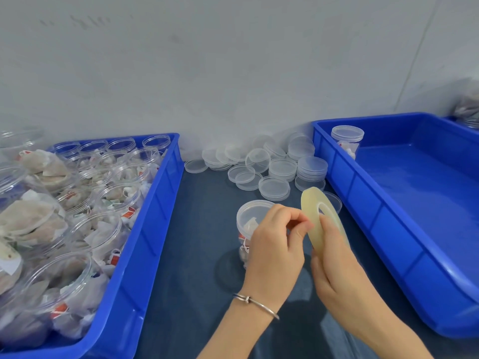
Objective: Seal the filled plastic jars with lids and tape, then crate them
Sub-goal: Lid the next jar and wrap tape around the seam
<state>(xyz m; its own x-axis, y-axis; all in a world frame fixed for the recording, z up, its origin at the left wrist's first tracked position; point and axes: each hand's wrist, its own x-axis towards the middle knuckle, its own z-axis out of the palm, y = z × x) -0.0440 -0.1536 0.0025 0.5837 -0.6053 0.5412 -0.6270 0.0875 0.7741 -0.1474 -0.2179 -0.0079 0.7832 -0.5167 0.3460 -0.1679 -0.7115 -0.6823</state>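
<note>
Translucent yellowish tape roll [321, 218] is gripped upright in the right hand [334, 265], fingers curled round its rim, presenting the edge to the left hand [274, 244]. The left thumb and forefinger pinch at the roll's edge, probably to lift the free end. The lidded jar [250, 224] stands on the table just behind the left hand, within reach for taping. The right crate [383, 208] holds one sealed jar [347, 139]; the left crate [145, 229] holds unlidded filled jars.

left hand [274, 244]: fingertips pinched | right hand [334, 268]: curled, apparently gripping
</note>
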